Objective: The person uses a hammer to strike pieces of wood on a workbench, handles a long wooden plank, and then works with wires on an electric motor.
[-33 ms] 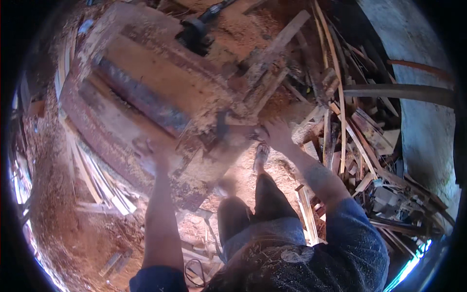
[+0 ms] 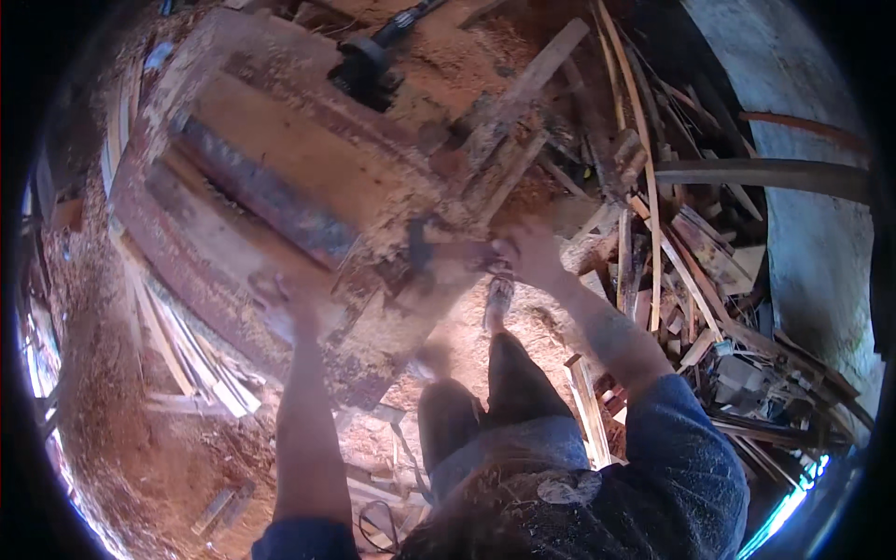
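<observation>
A large dusty wooden workbench [image 2: 149, 201] carries a long narrow board [image 2: 210, 210] beside a dark metal strip [image 2: 252, 182]. My left hand [image 2: 285, 303] lies at the near end of that board, its fingers stretched out and slightly blurred. Right of it, a short reddish-brown wooden piece [image 2: 464, 250] sticks out at the bench's right end, next to a dark upright block [image 2: 418, 245]. My right hand [image 2: 534, 259] is closed round the outer end of this piece, thumb toward the bench. Shavings and haze partly hide the spot between my hands.
A dark power tool [image 2: 369, 61] lies beyond the bench. Offcuts and long strips [image 2: 644, 140] pile up at the right, near a pale wall [image 2: 803, 84]. Thin slats [image 2: 191, 345] lean at the bench's left. Sawdust covers the floor around my feet.
My right hand's fingers are more curled round the wooden piece. My left hand has shifted very slightly left. The whole view has moved a little.
</observation>
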A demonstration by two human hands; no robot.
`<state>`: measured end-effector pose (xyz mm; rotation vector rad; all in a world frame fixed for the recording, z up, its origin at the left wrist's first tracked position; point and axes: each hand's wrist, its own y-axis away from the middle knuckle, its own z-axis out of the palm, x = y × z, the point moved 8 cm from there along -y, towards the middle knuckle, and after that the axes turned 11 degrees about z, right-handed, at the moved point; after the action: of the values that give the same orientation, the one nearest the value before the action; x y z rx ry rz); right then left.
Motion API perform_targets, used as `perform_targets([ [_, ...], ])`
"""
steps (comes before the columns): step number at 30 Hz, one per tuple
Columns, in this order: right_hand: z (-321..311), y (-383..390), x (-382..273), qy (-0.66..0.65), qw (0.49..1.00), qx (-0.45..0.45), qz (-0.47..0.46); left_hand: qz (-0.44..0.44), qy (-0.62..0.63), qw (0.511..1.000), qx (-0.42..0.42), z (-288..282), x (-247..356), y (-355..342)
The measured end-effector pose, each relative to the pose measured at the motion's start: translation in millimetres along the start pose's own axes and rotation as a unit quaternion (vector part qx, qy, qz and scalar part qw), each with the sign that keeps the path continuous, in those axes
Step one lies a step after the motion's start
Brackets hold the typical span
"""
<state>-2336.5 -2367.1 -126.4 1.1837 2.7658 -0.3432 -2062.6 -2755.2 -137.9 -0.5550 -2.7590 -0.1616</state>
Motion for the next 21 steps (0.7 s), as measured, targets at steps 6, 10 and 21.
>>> perform_targets([
  [6,65.6,-40.3,229.5,0.036,0.946,-0.120,0.298,-0.018,0.040,0.999,0.008,6.0,-8.2,0.8],
  [10,131.9,-55.2,362.1,0.121,0.926,-0.196,0.300,0.094,0.131,0.984,0.080,38.4,-20.7,-10.9],
  [21,202.6,-92.7,409.4,0.214,0.950,-0.134,0.181,0.080,0.279,0.953,0.086,60.6,-68.9,-17.8],
])
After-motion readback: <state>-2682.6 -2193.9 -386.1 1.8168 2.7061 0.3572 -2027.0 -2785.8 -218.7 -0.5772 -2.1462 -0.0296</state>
